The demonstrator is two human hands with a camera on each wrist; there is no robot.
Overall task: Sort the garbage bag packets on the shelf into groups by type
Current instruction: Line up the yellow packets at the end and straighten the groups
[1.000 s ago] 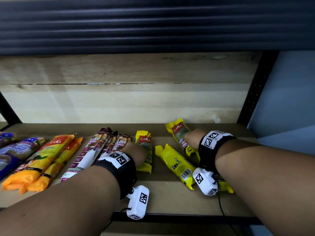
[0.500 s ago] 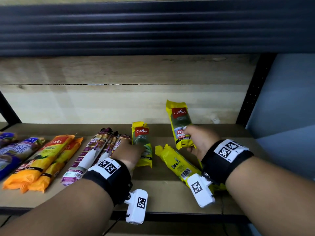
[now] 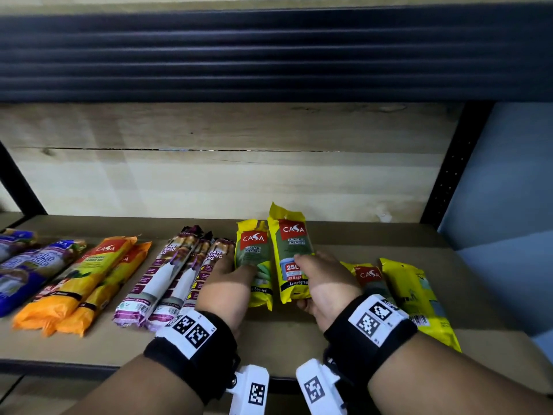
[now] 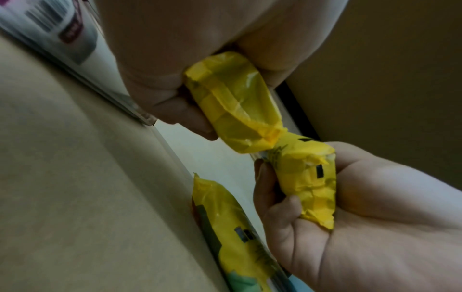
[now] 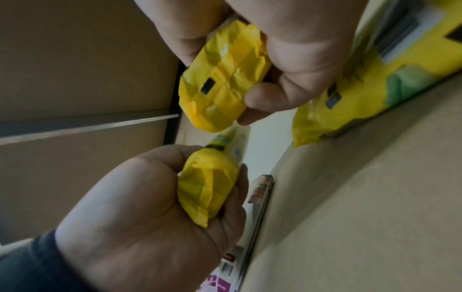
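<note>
The yellow packet marked 25L sits in my right hand: my fingers and thumb curl round its lower half, its near end lies against my palm, and the rest sticks up and away from my grip, tilted toward the shelf's back edge. Seen from the wrist, that near end is crumpled between my thumb and fingers and is clear of the shelf board. Just beside it, nearly touching along its length, is a second yellow packet, which my left hand grips the same way, fingers wrapped round the lower part and the bottom end poking out of my grip. Toward the shelf's right end, two more yellow packets lie flat side by side, one of them partly hidden behind my right wrist. To the left of my left hand lie three purple-and-white draw string packets close together, then two orange packets, then blue packets at the shelf's left end. All rest on the wooden shelf.
</note>
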